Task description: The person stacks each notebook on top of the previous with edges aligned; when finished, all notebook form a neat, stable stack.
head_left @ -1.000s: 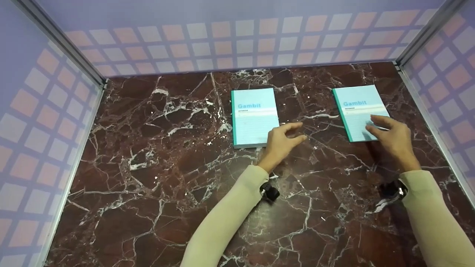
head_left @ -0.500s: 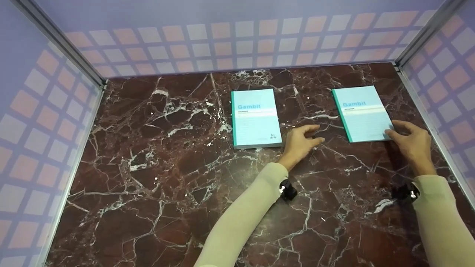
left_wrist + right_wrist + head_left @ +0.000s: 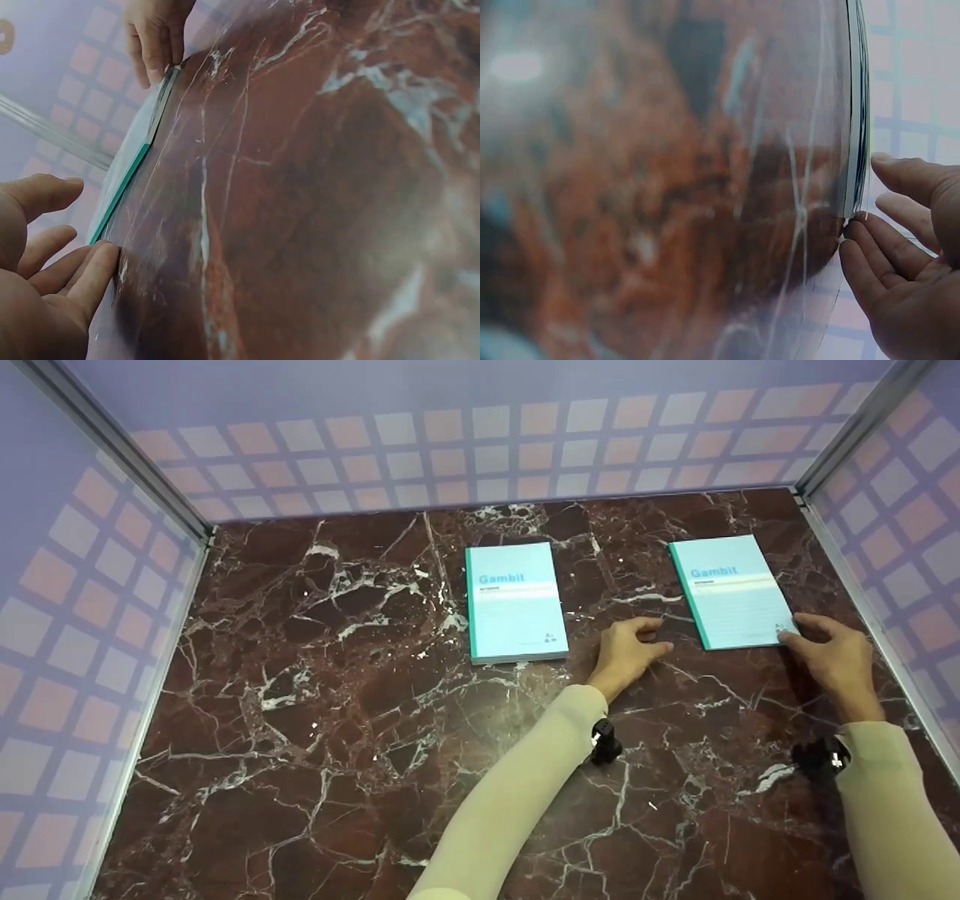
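Observation:
A light-blue "Gambit" notebook (image 3: 731,596) with a green spine lies flat at the right of the table. My right hand (image 3: 836,660) is at its near right corner, thumb over the cover and fingers at the edge, pinching it. In the right wrist view its fingers (image 3: 889,251) meet the notebook's page edge (image 3: 859,112). My left hand (image 3: 628,654) hovers low over the table left of that notebook, thumb and fingers apart, holding nothing. In the left wrist view its fingertips come near the green spine (image 3: 124,187). A second, matching notebook (image 3: 516,604) lies left of this hand.
The dark red marbled table (image 3: 300,780) has white veins. Purple panels with pink and white squares, such as the back wall (image 3: 480,442), enclose it on the back and both sides. Black wrist cameras (image 3: 606,742) sit on both sleeves.
My left hand has moved right, away from the left notebook's corner toward the right notebook. My right hand has shifted right and nearer to me, onto that notebook's corner. Both notebooks stay in place.

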A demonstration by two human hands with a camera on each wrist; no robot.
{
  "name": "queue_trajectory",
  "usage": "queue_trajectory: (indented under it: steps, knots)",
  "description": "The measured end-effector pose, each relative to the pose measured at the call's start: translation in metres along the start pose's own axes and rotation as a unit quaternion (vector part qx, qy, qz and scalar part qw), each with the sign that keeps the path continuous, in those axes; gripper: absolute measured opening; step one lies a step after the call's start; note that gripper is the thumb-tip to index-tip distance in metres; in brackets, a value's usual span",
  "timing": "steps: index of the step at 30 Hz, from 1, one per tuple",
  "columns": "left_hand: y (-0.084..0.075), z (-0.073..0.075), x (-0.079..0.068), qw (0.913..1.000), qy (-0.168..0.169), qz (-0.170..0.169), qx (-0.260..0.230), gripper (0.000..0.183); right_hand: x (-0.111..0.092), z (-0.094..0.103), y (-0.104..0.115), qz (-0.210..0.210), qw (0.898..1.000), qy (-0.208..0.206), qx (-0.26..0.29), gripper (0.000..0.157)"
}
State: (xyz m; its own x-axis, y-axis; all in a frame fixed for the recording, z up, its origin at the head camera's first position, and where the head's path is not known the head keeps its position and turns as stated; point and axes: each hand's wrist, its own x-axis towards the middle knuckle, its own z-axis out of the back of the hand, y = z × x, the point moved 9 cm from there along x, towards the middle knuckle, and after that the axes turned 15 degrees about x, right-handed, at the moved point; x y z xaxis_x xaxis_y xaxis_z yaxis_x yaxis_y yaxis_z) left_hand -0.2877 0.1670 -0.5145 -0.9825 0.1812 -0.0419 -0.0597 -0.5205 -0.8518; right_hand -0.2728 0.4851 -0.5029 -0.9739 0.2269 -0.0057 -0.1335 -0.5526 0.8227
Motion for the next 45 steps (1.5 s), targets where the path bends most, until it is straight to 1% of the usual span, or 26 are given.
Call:
queue_trajectory:
  steps: [8, 13, 17, 23, 26, 31, 35, 38, 41, 45]
  knots:
    - [-0.01, -0.013, 0.008, 0.998, 0.019, -0.016, 0.058, 0.038, 0.0, 0.0, 0.0, 0.006, 1.0, -0.005, -0.01, 0.058]
    - [-0.018, -0.021, 0.015, 0.9966, 0.033, -0.026, 0.072, 0.036, -0.003, 0.0, 0.0, 0.012, 1.0, -0.013, -0.007, 0.054]
    - [-0.018, -0.025, 0.017, 0.9971, 0.042, -0.024, 0.06, 0.035, -0.006, -0.005, 0.002, 0.015, 1.0, -0.01, 0.005, 0.054]
    - [-0.016, -0.027, 0.019, 0.9977, 0.046, -0.022, 0.046, 0.033, -0.006, -0.009, 0.007, 0.022, 1.0, -0.008, 0.009, 0.053]
    - [-0.016, -0.028, 0.02, 0.9971, 0.055, -0.024, 0.047, 0.034, -0.006, -0.01, 0.007, 0.018, 1.0, -0.009, 0.007, 0.052]
    - [-0.015, -0.03, 0.02, 0.996, 0.068, -0.02, 0.055, 0.035, -0.007, -0.011, 0.011, 0.029, 1.0, -0.01, 0.005, 0.049]
    - [-0.018, -0.03, 0.02, 0.9952, 0.077, -0.028, 0.054, 0.035, -0.009, -0.011, 0.013, 0.032, 0.999, -0.011, 0.005, 0.049]
    - [-0.02, -0.032, 0.02, 0.9945, 0.083, -0.034, 0.055, 0.035, -0.01, -0.011, 0.013, 0.027, 1.0, -0.014, 0.005, 0.05]
    - [-0.02, -0.033, 0.02, 0.9945, 0.085, -0.032, 0.051, 0.035, -0.011, -0.011, 0.011, 0.023, 1.0, -0.016, 0.003, 0.05]
    - [-0.018, -0.033, 0.02, 0.9953, 0.079, -0.029, 0.048, 0.033, -0.012, -0.011, 0.011, 0.019, 1.0, -0.02, -0.003, 0.049]
